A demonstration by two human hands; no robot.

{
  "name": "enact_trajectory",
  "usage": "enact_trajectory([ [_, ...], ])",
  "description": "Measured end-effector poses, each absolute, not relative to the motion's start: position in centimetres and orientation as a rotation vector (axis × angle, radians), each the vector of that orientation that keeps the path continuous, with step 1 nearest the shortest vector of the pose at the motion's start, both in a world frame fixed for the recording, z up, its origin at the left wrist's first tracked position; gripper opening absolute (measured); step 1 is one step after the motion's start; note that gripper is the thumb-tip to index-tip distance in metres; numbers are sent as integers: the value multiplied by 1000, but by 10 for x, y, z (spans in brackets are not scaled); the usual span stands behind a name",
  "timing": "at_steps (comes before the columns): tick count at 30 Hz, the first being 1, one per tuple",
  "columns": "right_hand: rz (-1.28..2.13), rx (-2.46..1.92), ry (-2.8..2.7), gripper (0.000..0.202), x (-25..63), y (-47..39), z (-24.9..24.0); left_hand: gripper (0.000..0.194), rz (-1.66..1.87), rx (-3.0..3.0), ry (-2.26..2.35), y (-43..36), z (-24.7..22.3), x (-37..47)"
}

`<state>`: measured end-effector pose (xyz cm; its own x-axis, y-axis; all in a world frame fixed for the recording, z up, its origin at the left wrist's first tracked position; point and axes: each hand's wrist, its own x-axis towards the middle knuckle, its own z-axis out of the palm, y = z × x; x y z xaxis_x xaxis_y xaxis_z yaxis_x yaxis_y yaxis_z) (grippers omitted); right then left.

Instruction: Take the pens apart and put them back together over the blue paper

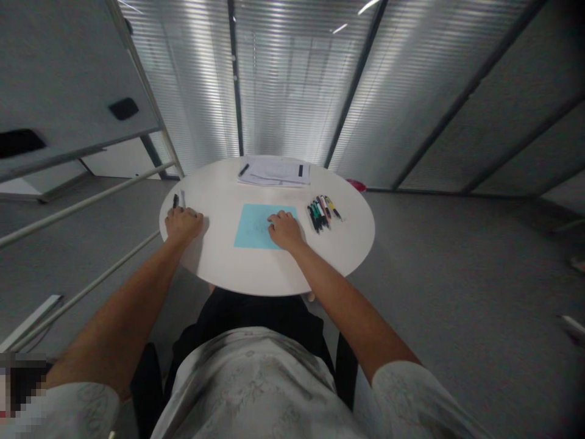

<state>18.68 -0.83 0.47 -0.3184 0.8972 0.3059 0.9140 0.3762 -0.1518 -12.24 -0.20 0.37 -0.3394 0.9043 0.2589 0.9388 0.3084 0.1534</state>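
Note:
My left hand [183, 224] rests at the left side of the round white table [219, 262], its fingers curled down. A black marker [176, 200] pokes out just beyond those fingers, and a pale pen [183, 196] lies beside it. How far they run under the hand is hidden. On a light blue sheet of paper [249, 222] lies my right hand [286, 230], palm down with the fingers apart, covering the sheet's right part. Faint marks show on the paper near the fingertips. To the right of this hand is a group of several pens and markers [322, 212].
At the table's far edge lies a stack of white papers [274, 172] with a dark pen [244, 170] on it. A red object [356, 185] shows behind the table. A white metal frame [91, 201] stands to the left; blinds [292, 79] cover the windows ahead.

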Motion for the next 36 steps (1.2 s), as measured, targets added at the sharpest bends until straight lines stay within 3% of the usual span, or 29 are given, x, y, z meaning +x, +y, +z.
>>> enact_trajectory([
  [36, -50, -1608, -2319, 32, 187, -11, 6, 47, -509, -1794, -2353, -4, 6, -118],
])
